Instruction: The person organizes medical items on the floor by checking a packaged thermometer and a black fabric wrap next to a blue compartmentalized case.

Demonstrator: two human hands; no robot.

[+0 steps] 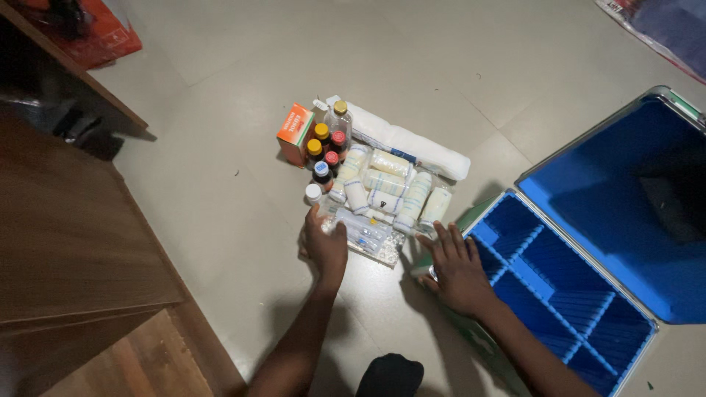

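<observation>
My left hand [324, 244] rests on the floor at the near left corner of a pile of medical supplies, fingers curled on a clear plastic packet [365, 237] and close to a small white-capped bottle [314, 193]. My right hand [457, 270] lies flat on the floor with fingers spread, covering a small item beside the open blue case [559, 283]. The pile holds several rolled bandages [390, 190], several small bottles with yellow and red caps [326, 143], an orange box [296, 132] and a long white roll [412, 143].
The blue case's lid [625, 198] stands open to the right; its tray has several dividers. Wooden furniture [73, 235] fills the left side. A red bag [103, 33] lies at the top left, and another bag [662, 26] at the top right.
</observation>
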